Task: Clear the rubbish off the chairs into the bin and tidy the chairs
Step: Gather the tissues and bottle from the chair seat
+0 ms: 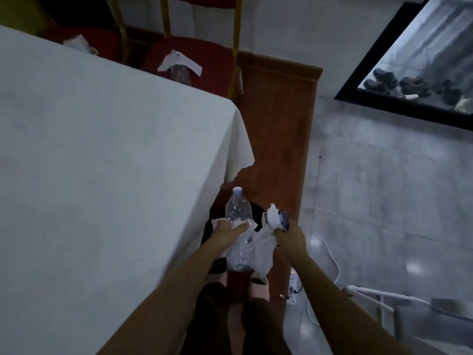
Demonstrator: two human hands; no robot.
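My left hand [227, 230] grips a clear plastic bottle [238, 208] with a pale cap, together with another crushed bottle [242, 254] and white tissue below it. My right hand [289, 231] is closed on crumpled white tissue and a blue-printed wrapper [276, 217]. Both hands hover over a dark bin [257, 211] on the floor beside the table. Further off, a red chair [204, 70] with a gold frame carries a white tissue [179, 61] and a clear bottle [180, 74]. A second red chair [102, 42] to its left holds more paper rubbish [80, 44].
A table under a white cloth [102, 162] fills the left. A reddish wooden platform [279, 124] runs ahead between the table and the grey tiled floor [384, 188]. A power strip and white cable [294, 280] lie by my right forearm. A black-framed glass panel [422, 60] sits at upper right.
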